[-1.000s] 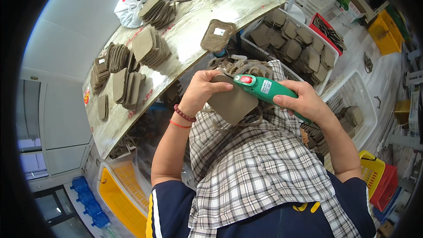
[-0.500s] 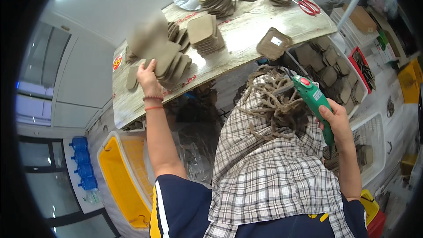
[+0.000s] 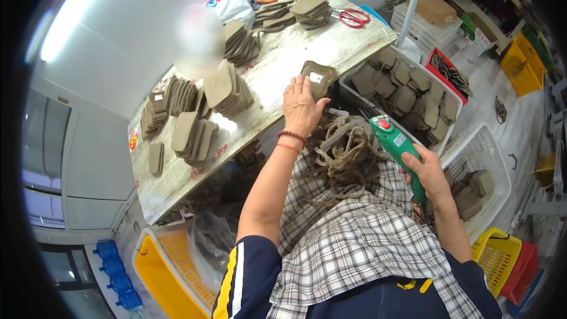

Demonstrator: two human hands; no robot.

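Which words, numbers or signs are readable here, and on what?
Round red-and-yellow sticker on table: digits, not copied here.
Green handheld tool, label: too small to read.
White bag: coloured print, partly visible.
White tags on pads: too small.
Green-and-white carton: too small.

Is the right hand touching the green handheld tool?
Touching: the head view shows the right hand wrapped around the lower part of the green handheld tool.

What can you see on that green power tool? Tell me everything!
The green power tool has a slim, rounded body that looks like plastic, a red button near its front, a white label and a small metal-looking tip. The right hand grips its lower part, tip slanting forward and left, beside tangled brown strips. I can't tell whether it's running.
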